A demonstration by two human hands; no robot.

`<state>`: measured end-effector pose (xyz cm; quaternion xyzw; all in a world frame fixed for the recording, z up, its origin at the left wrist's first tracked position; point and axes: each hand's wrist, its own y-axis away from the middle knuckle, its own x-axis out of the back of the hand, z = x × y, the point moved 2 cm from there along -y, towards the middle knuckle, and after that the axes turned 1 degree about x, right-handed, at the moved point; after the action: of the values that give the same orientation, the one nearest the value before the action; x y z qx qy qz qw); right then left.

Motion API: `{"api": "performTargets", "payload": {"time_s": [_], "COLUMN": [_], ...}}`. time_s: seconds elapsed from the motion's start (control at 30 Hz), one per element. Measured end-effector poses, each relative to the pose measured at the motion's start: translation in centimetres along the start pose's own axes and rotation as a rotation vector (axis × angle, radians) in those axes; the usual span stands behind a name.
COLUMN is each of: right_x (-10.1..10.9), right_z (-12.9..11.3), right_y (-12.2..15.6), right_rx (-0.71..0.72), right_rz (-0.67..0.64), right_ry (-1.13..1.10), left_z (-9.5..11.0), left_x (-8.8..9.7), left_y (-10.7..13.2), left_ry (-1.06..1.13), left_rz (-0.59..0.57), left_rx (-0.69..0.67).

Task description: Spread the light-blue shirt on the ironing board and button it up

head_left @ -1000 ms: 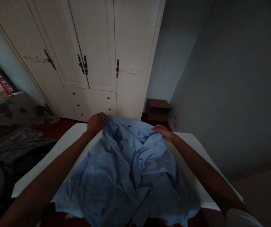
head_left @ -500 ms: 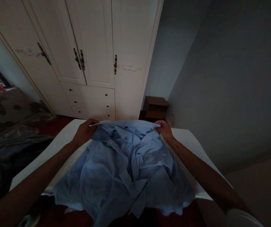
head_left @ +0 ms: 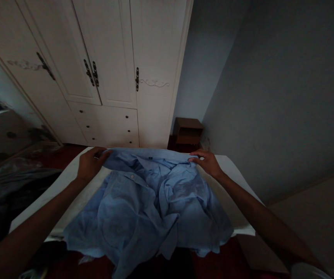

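Fingers of your left hand (head_left: 90,164) and right hand (head_left: 209,163) pinch the collar (head_left: 168,153) of the shirt (head_left: 117,221) either side of its label (head_left: 150,158), so it spans straight by the table's (head_left: 71,170) far edge; the hem (head_left: 88,250) hangs past the near edge.

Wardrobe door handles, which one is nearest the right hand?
The rightmost handle, with scrollwork on its right. The middle pair and leftmost handle are farther from the right hand, which grips the blue shirt by its collar.

No text readable; the dark label (head_left: 150,158) on the shirt (head_left: 126,213) seems too small.
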<state>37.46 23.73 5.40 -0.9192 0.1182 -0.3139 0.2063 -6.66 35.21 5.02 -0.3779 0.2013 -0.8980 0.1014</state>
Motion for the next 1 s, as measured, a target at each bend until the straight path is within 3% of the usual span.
{"api": "performTargets", "payload": {"time_s": [0.13, 0.23, 0.33, 0.47, 0.53, 0.6, 0.7, 0.77, 0.9, 1.0], "right_x": [0.3, 0.4, -0.1, -2.7, -4.9, -7.4, -10.5, -11.5, -10.2, -8.6], "right_z": [1.4, 0.8, -1.3, -4.1, -4.3, -3.4, -0.7, 1.4, 4.6, 5.5], "right_y": [-1.3, -3.1, -5.4, -8.3, -9.1, -9.4, -8.5, -7.5, -6.0, -6.0], "right_rx": [-0.184, -0.181, -0.133, -0.096, -0.101, -0.113, -0.142, -0.158, -0.136, -0.068], "right_rz": [0.048, 0.132, 0.217, 0.203, 0.159, 0.084, -0.118, -0.271, -0.405, -0.39], "right_ry": [-0.012, 0.049, 0.135, 0.213, 0.217, 0.204, 0.154, 0.088, -0.016, -0.013], "left_z": [1.5, 3.9, 7.6, 13.8, 16.2, 17.2, 15.5, 12.8, 7.7, 6.3], "left_x": [0.4, 0.1, -1.3, -6.3, -10.1, -14.1, -18.6, -19.7, -18.3, -16.5], "left_y": [-0.9, -2.9, -5.7, -7.8, -7.2, -5.5, -2.6, -1.3, -0.7, -1.3], "left_ry": [0.029, 0.121, 0.138, 0.113, 0.11, 0.114, 0.079, 0.052, 0.009, -0.066], "left_rz": [-0.061, -0.097, -0.048, -0.025, -0.117, -0.263, -0.45, -0.519, -0.513, -0.467], "left_rx": [0.096, 0.139, 0.085, -0.047, -0.141, -0.234, -0.29, -0.285, -0.335, -0.423]}}
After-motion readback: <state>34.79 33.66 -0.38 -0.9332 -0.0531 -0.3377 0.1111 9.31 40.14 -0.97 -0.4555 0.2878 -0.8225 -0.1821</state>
